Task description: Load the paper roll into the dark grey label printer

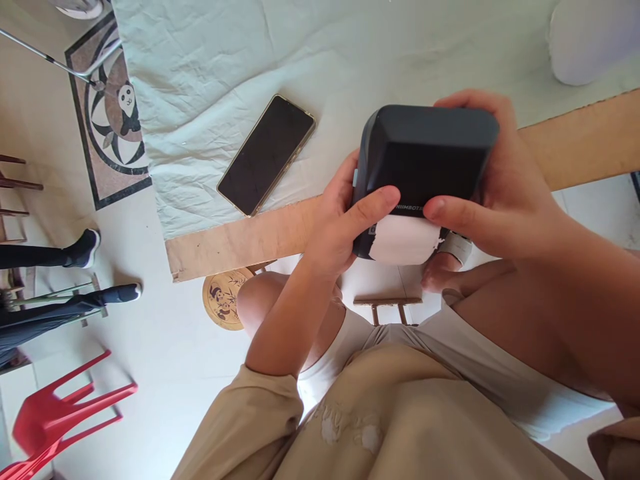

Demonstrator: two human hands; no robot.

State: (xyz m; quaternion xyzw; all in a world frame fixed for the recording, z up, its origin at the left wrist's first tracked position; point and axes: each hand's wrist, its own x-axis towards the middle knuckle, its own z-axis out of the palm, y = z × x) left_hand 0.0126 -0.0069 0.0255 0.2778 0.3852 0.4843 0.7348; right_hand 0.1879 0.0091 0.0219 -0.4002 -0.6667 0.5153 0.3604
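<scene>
A black label printer (425,157), with "NIIMBOT" lettering on it, is gripped from both sides above the table's near edge. My left hand (340,220) wraps its left side, thumb lying across the front. On the right side, my right hand (515,173) curls its fingers behind the casing, its thumb near the lettering. Below the thumbs, a white piece of paper or label (405,240) with a ragged right edge covers part of the printer. A dark-screened smartphone (267,155) lies flat on the cloth, left of my hands.
A pale green cloth (200,60) covers the table, whose bare wooden edge (240,237) faces me. A whitish rounded object (590,40) rests at far right. On the floor stand a round wooden stool (223,300) and a red plastic chair (50,413). Another person's legs (65,307) show at left.
</scene>
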